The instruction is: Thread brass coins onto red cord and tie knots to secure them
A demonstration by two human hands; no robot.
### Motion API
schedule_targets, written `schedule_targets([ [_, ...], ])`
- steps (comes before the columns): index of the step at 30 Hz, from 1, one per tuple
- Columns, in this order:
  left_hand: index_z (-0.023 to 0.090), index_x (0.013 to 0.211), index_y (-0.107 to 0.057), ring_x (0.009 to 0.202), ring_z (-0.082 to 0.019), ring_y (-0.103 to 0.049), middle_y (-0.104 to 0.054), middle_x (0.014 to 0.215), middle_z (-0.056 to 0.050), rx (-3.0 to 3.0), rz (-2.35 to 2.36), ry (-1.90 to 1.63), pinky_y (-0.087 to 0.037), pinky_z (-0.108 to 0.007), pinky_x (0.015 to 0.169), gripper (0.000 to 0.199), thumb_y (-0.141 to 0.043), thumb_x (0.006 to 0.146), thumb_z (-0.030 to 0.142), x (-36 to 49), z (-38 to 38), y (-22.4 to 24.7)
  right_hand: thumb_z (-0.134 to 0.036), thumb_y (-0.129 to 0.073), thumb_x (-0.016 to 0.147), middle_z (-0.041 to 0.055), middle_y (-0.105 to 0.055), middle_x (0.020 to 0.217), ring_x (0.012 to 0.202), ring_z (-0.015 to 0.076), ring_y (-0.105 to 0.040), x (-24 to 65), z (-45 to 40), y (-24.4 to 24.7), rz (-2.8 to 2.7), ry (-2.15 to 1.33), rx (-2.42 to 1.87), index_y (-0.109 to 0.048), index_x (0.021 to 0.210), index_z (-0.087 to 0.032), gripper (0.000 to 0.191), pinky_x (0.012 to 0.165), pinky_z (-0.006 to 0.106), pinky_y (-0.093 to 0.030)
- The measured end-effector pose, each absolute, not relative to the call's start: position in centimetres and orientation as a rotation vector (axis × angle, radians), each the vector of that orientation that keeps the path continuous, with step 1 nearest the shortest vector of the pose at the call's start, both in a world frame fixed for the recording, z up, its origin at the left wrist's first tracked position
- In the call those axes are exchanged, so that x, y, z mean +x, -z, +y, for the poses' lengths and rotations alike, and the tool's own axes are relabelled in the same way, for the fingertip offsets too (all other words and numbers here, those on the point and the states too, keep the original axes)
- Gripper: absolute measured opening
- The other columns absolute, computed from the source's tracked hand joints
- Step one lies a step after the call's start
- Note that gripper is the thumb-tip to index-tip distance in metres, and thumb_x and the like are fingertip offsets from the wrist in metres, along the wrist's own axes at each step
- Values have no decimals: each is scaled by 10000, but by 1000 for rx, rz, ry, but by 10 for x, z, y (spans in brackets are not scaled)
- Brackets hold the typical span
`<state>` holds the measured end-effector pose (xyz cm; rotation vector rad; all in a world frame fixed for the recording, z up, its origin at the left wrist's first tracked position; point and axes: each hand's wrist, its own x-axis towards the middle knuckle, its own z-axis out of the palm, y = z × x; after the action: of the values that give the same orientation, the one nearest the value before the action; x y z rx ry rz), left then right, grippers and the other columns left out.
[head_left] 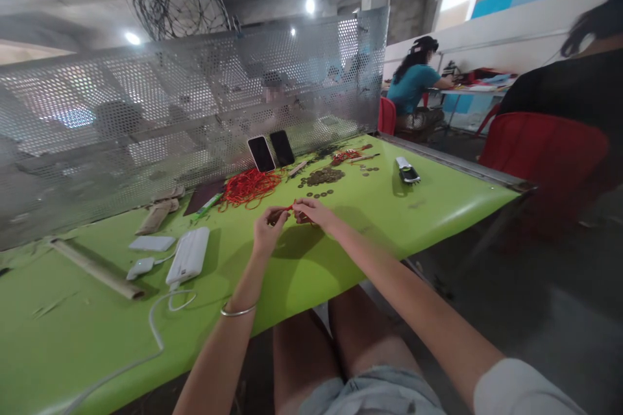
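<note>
My left hand and my right hand meet above the front middle of the green table. A short stretch of red cord runs between their pinched fingertips, and both hands are closed on it. Whatever else lies inside the fingers is hidden. Just beyond them a short row of round coins lies flat. Behind that row sits a heap of dull brass-coloured coins. A tangled pile of red cords is spread to the left of the coins.
Two phones lean near the perforated metal screen. At left lie a white power bank with a cable, a cardboard tube and a green-handled cutter. A watch-like device lies at right. Other people sit beyond red chairs.
</note>
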<state>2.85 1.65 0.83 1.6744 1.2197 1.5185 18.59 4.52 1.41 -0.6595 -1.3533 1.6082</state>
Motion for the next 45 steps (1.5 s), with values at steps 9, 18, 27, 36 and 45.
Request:
schedule_targets([
  [9, 161, 813, -638, 658, -136, -630, -672, 733, -33, 1800, 1291, -1619, -506, -260, 646, 189, -655, 713, 321, 30, 13, -12, -325, -644, 694, -20, -540, 624, 581, 82, -511, 186, 45, -12, -1351, -1632, -626, -577, 687, -158, 180, 622, 232, -430],
  [18, 188, 852, -648, 669, -139, -627, -681, 780, -31, 1895, 1340, -1608, -513, -270, 660, 169, -640, 720, 294, 33, 5, -17, -345, -654, 689, -15, -544, 648, 598, 84, -516, 188, 40, -17, -1339, -1652, -635, -588, 684, -161, 196, 616, 228, -426],
  [27, 185, 850, -643, 639, -131, -612, -675, 748, -22, 1951, 1392, -1578, -500, -253, 614, 152, -632, 725, 271, 31, 3, -19, -326, -660, 695, -20, -537, 637, 577, 76, -508, 188, 38, -19, -1344, -1672, -635, -592, 695, -157, 182, 589, 215, -415],
  [36, 203, 865, -673, 636, -135, -614, -689, 760, -23, 1966, 1366, -1541, -501, -261, 609, 160, -626, 722, 257, 34, 0, -21, -307, -626, 716, -17, -549, 654, 597, 79, -516, 186, 39, -18, -1352, -1675, -638, -598, 704, -159, 151, 616, 223, -426],
  [45, 193, 811, -665, 559, -120, -571, -664, 705, -19, 1912, 1367, -1592, -468, -237, 528, 141, -654, 697, 276, 34, 2, -18, -322, -618, 714, -29, -510, 617, 574, 73, -487, 185, 45, -14, -1316, -1594, -674, -580, 675, -160, 171, 606, 224, -421],
])
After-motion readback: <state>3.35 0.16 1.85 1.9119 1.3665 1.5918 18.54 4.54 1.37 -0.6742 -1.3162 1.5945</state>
